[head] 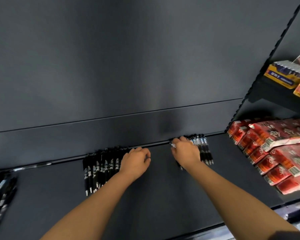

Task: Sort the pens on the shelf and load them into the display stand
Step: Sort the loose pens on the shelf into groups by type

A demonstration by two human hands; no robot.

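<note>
Black pens lie in two groups at the back of a dark shelf (154,187). The left group of black pens (100,170) has white-printed barrels and tips pointing toward me. My left hand (136,161) rests at that group's right edge with curled fingers; what it grips is hidden. The right group of pens (203,148) has clear blue-labelled barrels. My right hand (185,151) lies over the left part of that group, fingers curled down onto the pens, one pen end showing at its fingertips. No display stand is in view.
More black pens (0,193) lie blurred at the far left edge. Red packaged goods (274,149) are stacked at the right of the shelf. Yellow boxes (284,73) sit on a higher shelf at the right. A dark back panel (128,66) rises behind.
</note>
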